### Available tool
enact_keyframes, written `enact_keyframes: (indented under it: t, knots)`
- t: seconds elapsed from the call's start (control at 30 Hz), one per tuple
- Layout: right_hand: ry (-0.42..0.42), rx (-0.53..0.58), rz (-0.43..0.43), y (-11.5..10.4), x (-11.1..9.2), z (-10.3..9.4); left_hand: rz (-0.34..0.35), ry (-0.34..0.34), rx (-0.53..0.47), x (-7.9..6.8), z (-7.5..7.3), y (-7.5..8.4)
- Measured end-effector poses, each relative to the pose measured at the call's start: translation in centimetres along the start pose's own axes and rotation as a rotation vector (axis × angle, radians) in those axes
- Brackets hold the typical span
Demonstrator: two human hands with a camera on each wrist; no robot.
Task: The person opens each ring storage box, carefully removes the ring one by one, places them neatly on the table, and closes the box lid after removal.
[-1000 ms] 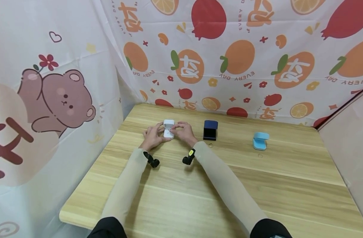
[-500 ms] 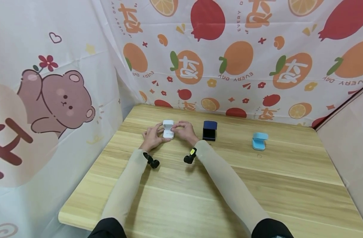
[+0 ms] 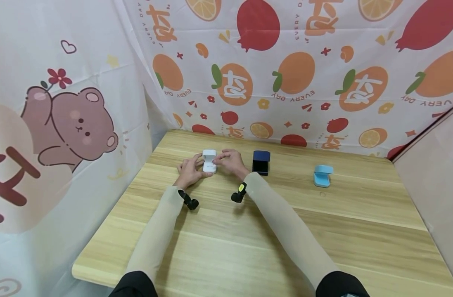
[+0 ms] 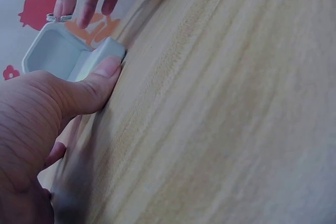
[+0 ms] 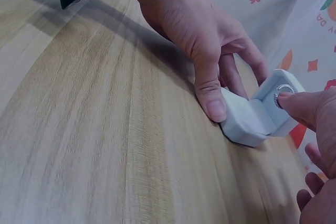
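An open white ring box stands on the wooden table, its lid raised. My left hand grips it from the left; the right wrist view shows the thumb pressed against the base. At the box's other side is my right hand, pinching a silver ring at its fingertips. In the right wrist view this sparkling ring shows in front of the raised lid, above the base. The left wrist view shows the ring edge-on by the lid's rim. Whether it touches the box, I cannot tell.
An open dark blue ring box stands right of my right hand. Farther right is an open light blue ring box, with a faint ring in front of it. A printed cloth hangs behind the table's back edge.
My right wrist and forearm have shifted slightly up and right, and now hide the gold ring that lay before the dark blue box. The left hand stays on the white box.
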State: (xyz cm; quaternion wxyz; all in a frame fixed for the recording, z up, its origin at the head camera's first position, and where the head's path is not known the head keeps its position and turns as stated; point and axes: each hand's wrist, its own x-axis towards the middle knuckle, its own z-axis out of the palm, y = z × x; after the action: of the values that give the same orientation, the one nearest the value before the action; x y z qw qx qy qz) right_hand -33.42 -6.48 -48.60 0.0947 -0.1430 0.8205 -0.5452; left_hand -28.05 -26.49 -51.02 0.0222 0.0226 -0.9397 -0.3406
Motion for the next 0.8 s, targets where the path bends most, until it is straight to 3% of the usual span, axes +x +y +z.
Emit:
enact_keyframes:
  t: [0.8]
  knots:
    - [-0.045, -0.075, -0.063, -0.60, -0.07, -0.43, -0.009, 0.003, -0.014, -0.25, -0.09, 0.26]
